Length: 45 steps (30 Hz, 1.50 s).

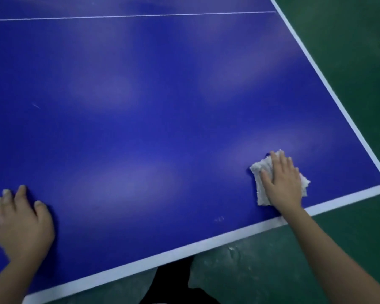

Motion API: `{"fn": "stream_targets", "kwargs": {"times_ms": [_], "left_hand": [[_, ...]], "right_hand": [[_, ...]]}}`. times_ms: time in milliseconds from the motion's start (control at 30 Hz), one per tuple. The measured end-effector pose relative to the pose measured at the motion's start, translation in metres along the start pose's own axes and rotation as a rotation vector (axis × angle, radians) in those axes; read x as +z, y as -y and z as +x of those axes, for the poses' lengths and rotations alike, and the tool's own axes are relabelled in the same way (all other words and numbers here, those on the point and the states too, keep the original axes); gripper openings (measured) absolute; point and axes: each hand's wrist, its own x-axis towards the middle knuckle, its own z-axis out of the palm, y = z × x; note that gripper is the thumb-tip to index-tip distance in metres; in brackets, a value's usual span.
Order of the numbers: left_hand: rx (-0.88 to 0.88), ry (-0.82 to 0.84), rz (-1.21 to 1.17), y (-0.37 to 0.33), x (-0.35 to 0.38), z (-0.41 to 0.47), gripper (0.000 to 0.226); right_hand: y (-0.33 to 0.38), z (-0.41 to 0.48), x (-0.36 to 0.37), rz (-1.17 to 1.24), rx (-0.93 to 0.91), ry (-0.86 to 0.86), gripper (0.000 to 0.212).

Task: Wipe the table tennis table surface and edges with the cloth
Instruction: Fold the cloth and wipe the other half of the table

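Observation:
The blue table tennis table (151,95) fills most of the view, with a white border along its near edge and right edge. A crumpled white cloth (259,172) lies flat on the blue surface close to the near right corner. My right hand (283,183) presses down on the cloth with straight, spread fingers. My left hand (20,220) rests palm down on the bare blue surface at the near left, fingers spread, holding nothing.
A thin white centre line (130,16) crosses the far part of the table. Green floor (349,51) lies beyond the right edge and below the near edge. My dark trouser legs (173,279) show under the near edge.

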Motion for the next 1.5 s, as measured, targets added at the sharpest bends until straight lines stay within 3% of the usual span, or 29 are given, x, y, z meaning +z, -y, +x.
{"fn": "stream_targets", "kwargs": {"times_ms": [133,267,333,500,567,767,867,933,1033,1100,1233,1367,1433,1500], "left_hand": [[0.015,-0.061,0.026,-0.024,-0.013,-0.005,0.053],[0.056,-0.068,0.047,-0.045,-0.028,-0.014,0.053],[0.047,-0.058,0.052,-0.052,-0.035,-0.020,0.050],[0.018,-0.002,0.056,-0.066,-0.050,-0.027,0.048],[0.015,0.024,0.058,-0.067,-0.055,-0.030,0.049],[0.008,0.083,0.034,-0.070,-0.061,-0.032,0.052],[0.037,0.117,0.007,-0.067,-0.065,-0.033,0.055],[0.184,0.170,0.017,-0.051,-0.072,-0.029,0.055],[0.454,0.254,0.042,0.002,-0.096,-0.008,0.050],[0.486,0.221,0.043,0.047,-0.119,0.015,0.047],[0.284,0.107,0.025,0.142,-0.164,0.072,0.040],[0.168,0.089,0.051,0.219,-0.193,0.117,0.039],[0.143,0.090,0.058,0.246,-0.202,0.134,0.039],[0.122,0.096,0.038,0.267,-0.207,0.147,0.040]], "right_hand": [[0.050,-0.055,0.033,-0.050,0.009,-0.060,0.063],[0.160,-0.140,0.073,-0.054,-0.376,0.008,0.067],[0.211,-0.177,0.092,0.007,-0.594,0.130,0.067],[0.228,-0.182,0.093,-0.020,-0.816,0.184,0.064],[0.206,-0.164,0.088,-0.020,-0.743,0.157,0.064],[0.140,-0.140,0.070,0.031,-0.016,-0.055,0.062],[0.172,-0.168,0.084,0.067,0.220,-0.140,0.062],[0.220,-0.187,0.098,0.070,0.244,-0.148,0.062],[0.320,-0.210,0.119,-0.026,0.072,-0.073,0.063],[0.399,-0.235,0.132,-0.091,-0.181,-0.065,0.064],[0.535,-0.312,0.169,-0.100,-0.675,0.052,0.064],[0.577,-0.325,0.182,-0.108,-1.153,0.245,0.063],[0.577,-0.290,0.177,-0.118,-1.163,0.211,0.062],[0.573,-0.239,0.168,-0.088,-0.891,0.079,0.057]]}}
